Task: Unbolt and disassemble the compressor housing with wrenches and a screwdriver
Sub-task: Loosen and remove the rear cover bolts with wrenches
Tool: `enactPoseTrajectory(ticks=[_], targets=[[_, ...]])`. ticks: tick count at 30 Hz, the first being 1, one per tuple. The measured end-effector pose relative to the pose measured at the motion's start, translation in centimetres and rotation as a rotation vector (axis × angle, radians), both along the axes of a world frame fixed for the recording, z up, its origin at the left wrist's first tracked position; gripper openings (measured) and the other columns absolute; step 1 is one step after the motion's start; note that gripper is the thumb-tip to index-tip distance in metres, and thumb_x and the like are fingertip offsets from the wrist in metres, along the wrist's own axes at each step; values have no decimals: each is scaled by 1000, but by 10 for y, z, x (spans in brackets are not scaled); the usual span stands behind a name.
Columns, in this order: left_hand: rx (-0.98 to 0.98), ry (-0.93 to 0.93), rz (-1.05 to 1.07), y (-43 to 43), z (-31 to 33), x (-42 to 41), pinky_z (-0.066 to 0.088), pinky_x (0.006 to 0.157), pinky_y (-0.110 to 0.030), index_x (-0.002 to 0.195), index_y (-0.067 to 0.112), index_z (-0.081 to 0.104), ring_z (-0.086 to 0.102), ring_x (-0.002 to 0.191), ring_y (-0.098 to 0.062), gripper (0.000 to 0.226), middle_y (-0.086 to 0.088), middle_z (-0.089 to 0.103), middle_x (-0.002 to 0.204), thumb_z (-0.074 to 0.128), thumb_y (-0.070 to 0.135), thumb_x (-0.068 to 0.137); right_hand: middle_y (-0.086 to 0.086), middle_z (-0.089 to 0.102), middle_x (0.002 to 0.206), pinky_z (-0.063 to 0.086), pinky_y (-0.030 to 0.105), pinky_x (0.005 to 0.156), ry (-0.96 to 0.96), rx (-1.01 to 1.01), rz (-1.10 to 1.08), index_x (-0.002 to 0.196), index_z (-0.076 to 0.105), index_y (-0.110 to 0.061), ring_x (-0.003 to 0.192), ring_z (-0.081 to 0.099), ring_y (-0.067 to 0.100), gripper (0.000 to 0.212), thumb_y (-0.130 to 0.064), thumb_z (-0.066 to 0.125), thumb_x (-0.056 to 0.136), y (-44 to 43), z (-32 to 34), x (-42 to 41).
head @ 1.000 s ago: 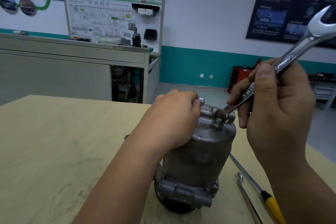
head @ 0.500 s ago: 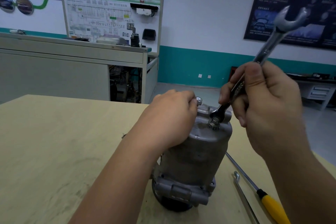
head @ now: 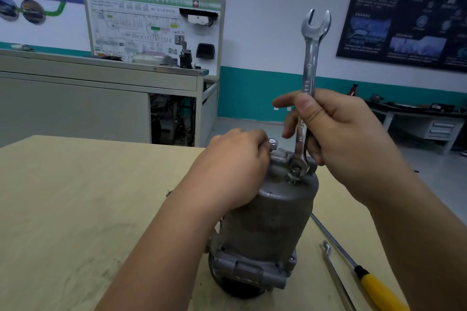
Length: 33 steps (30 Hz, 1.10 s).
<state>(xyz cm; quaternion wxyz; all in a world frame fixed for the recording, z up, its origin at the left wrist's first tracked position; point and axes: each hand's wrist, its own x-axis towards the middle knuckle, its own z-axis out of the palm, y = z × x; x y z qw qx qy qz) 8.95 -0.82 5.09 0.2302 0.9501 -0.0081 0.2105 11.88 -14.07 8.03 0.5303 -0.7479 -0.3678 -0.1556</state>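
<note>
For this step the lower end of the wrench (head: 309, 78) must sit fully on the bolt (head: 295, 170) at the top of the compressor housing (head: 265, 217), with short, even swings (otherwise it may slip, I think). The right hand (head: 338, 134) grasps the wrench shaft just above the compressor housing. The left hand (head: 235, 174) grips its top. The compressor housing stands upright on the tabletop (head: 75, 197).
</note>
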Motion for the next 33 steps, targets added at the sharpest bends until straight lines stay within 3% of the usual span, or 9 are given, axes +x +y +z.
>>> enactPoseTrajectory(ticks=[4, 8, 11, 17, 20, 23, 28, 33], targets=[[2, 6, 0, 0, 1, -2, 42, 82, -40, 90, 29, 51, 50, 99, -25, 23, -4, 54, 99, 31, 33, 101, -4, 63, 64, 38, 19, 37, -23, 21, 38, 86, 67, -23, 32, 43, 4, 30, -41, 44, 81, -1, 0, -9], [-3, 10, 2, 0, 0, -1, 42, 86, -41, 99, 25, 53, 50, 99, -25, 24, -5, 54, 101, 30, 32, 101, -4, 61, 59, 35, 14, 35, -12, 129, 65, 81, 60, -15, 32, 44, 5, 21, -24, 45, 92, 0, -6, -10], [-4, 1, 11, 0, 0, 0, 43, 84, -40, 92, 27, 49, 50, 98, -26, 20, -4, 53, 98, 31, 32, 100, -3, 56, 58, 33, 14, 38, 7, 198, 89, 84, 55, -15, 37, 39, 4, 27, -39, 44, 87, 0, -12, -12], [-15, 12, 9, 0, -2, 1, 43, 91, -41, 113, 27, 56, 49, 105, -24, 30, -2, 56, 110, 30, 32, 101, -5, 45, 58, 33, 15, 42, 13, 404, 147, 89, 51, -16, 49, 38, 6, 27, -41, 41, 91, -3, -26, -11], [-6, 14, 10, 0, -1, 0, 42, 91, -41, 115, 26, 56, 49, 106, -23, 31, -2, 56, 112, 29, 32, 101, 2, 57, 64, 34, 16, 39, 10, 390, 121, 95, 58, -16, 40, 38, 6, 32, -39, 38, 89, -9, -29, -7], [-5, 10, 15, 0, -1, 1, 42, 92, -42, 115, 26, 57, 49, 107, -24, 31, -3, 57, 114, 29, 33, 101, 2, 63, 70, 35, 16, 38, 55, 393, 80, 87, 63, -19, 36, 38, 6, 31, -41, 42, 87, -12, -28, -3], [1, 14, 16, 0, -2, 1, 42, 94, -43, 117, 27, 57, 48, 109, -24, 32, -3, 56, 116, 29, 33, 101, 0, 65, 63, 37, 16, 34, 91, 354, 11, 88, 56, -18, 33, 44, 6, 24, -39, 45, 82, -8, -18, 1], [4, 11, 11, -1, -1, 1, 42, 93, -43, 115, 26, 57, 49, 108, -24, 31, -3, 56, 114, 30, 33, 101, -6, 54, 53, 30, 14, 36, 97, 209, 26, 85, 58, -16, 38, 37, 3, 22, -24, 41, 96, 0, -13, 3]])
